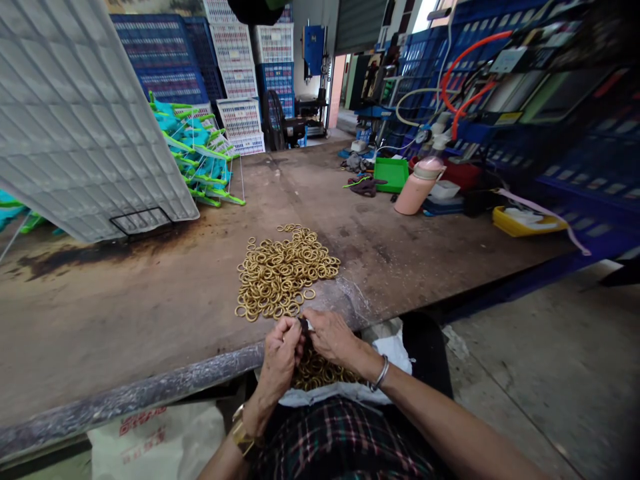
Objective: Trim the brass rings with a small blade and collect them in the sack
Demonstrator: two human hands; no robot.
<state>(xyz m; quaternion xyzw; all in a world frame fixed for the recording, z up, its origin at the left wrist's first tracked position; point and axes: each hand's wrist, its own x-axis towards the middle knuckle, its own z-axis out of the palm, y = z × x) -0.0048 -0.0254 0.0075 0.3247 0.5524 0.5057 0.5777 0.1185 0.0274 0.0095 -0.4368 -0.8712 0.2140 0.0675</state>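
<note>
I've got the L hand (283, 350) at the table's near edge, narrow, thumb & fingers pinched on a small dark piece (303, 325), too small for me to ID. The R hand (333, 337) meets it there, fingers curled, tips at the same piece, w/ a whitish bit showing; I can't tell if it grips too.

Just beyond both hands, on the brown table (150, 300), I see the pile of gold rings (287, 270), loose & overlapping, w/ a few strays around its edges. More gold rings (323, 375) sit below the hands in a white liner (340, 393) over the person's lap, partly hidden by the arms.

Gold watch (245, 433) on the L wrist, 1 silver bangle (381, 373) on the R. Plaid clothing (340, 440) at bottom ctr.

Far L on the table I see a big ribbed pale panel (100, 120), tilted, w/ green & teal items (200, 153) behind it. On the R, well apart from the pile: pink bottle (416, 193), standing, nr a green tray (391, 175); yellow tray (527, 223) farther R. Bkgd: stacked blue crates (160, 53) & white crates (233, 60).
</note>
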